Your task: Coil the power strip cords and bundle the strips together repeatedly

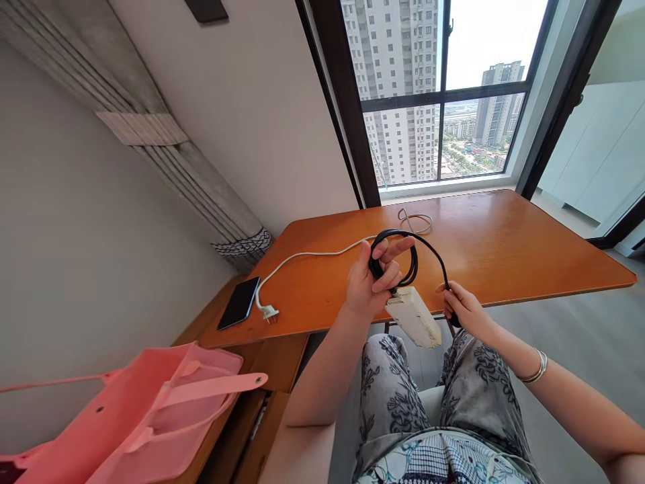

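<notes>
Loops of a black power cord (412,265) are gathered in my left hand (377,277), whose fingers curl round them while one finger stretches out to the right. Just below hangs a whitish, scuffed power adapter (414,317), joined to the cord near the left fingers. My right hand (466,310) grips the cord's free end, where a dark plug partly shows below the fingers. Both hands are over my lap at the table's front edge. Behind them, a white cable (312,253) with a plug (269,312) runs across the wooden table (504,249).
A dark tablet or phone (238,304) lies at the table's left end. Lower left, a pink bag (151,417) rests on a wooden surface beside a drawer. Beyond the table are a window (443,101) and a grey curtain (166,154). A thin cable loop (420,220) lies at the back.
</notes>
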Tool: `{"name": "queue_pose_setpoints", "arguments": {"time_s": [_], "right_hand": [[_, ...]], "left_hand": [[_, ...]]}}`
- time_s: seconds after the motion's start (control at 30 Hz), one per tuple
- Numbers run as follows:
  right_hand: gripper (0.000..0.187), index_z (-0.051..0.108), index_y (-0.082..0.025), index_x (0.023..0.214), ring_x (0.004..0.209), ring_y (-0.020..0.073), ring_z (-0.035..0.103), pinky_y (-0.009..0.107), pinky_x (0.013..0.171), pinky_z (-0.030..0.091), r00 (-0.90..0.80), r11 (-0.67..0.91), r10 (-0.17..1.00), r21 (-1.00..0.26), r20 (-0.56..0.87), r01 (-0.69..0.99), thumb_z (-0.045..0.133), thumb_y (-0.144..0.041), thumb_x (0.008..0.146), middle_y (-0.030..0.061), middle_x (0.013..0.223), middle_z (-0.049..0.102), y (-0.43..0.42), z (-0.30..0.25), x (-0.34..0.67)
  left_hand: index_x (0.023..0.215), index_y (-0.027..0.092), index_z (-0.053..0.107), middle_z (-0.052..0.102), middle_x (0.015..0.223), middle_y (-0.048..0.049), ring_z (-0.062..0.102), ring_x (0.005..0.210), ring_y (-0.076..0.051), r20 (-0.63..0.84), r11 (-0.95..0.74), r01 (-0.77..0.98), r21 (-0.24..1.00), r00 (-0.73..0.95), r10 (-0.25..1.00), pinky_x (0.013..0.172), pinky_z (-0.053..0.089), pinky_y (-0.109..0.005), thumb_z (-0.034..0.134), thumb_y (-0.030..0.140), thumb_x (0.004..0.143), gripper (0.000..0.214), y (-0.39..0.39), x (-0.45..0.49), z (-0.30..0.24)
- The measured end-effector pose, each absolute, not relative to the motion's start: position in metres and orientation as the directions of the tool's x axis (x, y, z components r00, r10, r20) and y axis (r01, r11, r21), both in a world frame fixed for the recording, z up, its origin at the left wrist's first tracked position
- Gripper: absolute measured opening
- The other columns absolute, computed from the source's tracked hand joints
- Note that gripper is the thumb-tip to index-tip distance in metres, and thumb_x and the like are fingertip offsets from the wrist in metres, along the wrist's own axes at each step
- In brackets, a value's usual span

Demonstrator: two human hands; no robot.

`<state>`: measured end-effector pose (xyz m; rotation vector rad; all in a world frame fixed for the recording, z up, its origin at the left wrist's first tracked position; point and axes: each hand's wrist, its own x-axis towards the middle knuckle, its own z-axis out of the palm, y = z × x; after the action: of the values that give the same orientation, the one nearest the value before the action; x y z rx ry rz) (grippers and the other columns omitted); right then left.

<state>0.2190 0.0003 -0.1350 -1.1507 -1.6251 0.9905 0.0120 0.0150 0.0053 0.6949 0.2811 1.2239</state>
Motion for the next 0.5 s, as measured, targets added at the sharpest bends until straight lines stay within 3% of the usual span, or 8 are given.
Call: {"name": "queue_pose_setpoints", "arguments": {"time_s": [0.1,0.17,0.23,0.37,0.5], "right_hand": [[0.048,0.044,-0.017,0.142,0.060,0.0177,0.059,0.029,0.059,0.047,-0.022,0.271,0.948,-0.766,0.319,0.583,0.029,-0.038,0.101,0.0032,0.074,0.064,0.003,-0.120,0.226],[0.051,0.041,-0.018,0.149,0.075,0.0215,0.068,0.031,0.066,0.049,-0.091,0.252,0.943,-0.507,0.320,0.824,0.031,-0.029,0.101,0.0112,0.098,0.073,0.002,-0.102,0.227],[0.052,0.039,-0.020,0.152,0.082,0.0231,0.072,0.030,0.065,0.049,-0.230,0.280,0.949,-0.238,0.218,0.930,0.033,-0.026,0.101,0.0128,0.107,0.074,-0.005,-0.082,0.223],[0.056,0.040,-0.018,0.152,0.069,0.0195,0.072,0.025,0.051,0.039,-0.427,0.417,0.902,0.137,0.059,0.899,0.046,-0.019,0.097,0.0104,0.090,0.075,-0.025,-0.047,0.214],[0.055,0.053,-0.017,0.143,0.054,0.0150,0.064,0.028,0.046,0.029,-0.587,0.517,0.795,0.340,0.149,0.786,0.052,-0.006,0.089,0.0062,0.076,0.070,-0.040,-0.022,0.214]], "left_hand": [[0.068,0.019,0.030,0.077,0.103,-0.0105,0.027,0.029,0.000,0.154,0.154,-0.732,0.663,0.335,0.929,0.033,0.028,-0.018,0.029,0.051,0.103,0.048,0.015,0.014,0.003],[0.068,0.019,0.031,0.077,0.103,-0.0096,0.034,0.031,-0.001,0.164,0.133,-0.720,0.681,0.327,0.931,0.035,0.030,-0.019,0.039,0.053,0.100,0.048,0.015,0.018,0.000],[0.067,0.019,0.033,0.077,0.105,-0.0096,0.046,0.036,-0.004,0.181,0.105,-0.696,0.710,0.324,0.928,0.037,0.034,-0.019,0.048,0.053,0.097,0.048,0.015,0.022,-0.002],[0.067,0.018,0.042,0.071,0.123,-0.0127,0.073,0.077,-0.017,0.200,0.065,-0.655,0.753,0.321,0.926,0.054,0.051,-0.021,0.064,0.049,0.089,0.044,0.017,0.026,-0.003],[0.080,0.018,0.057,0.065,0.133,-0.0136,0.066,0.118,-0.027,0.211,0.053,-0.678,0.733,0.300,0.930,0.077,0.058,-0.026,0.072,0.045,0.084,0.031,0.017,0.027,-0.003]]}}
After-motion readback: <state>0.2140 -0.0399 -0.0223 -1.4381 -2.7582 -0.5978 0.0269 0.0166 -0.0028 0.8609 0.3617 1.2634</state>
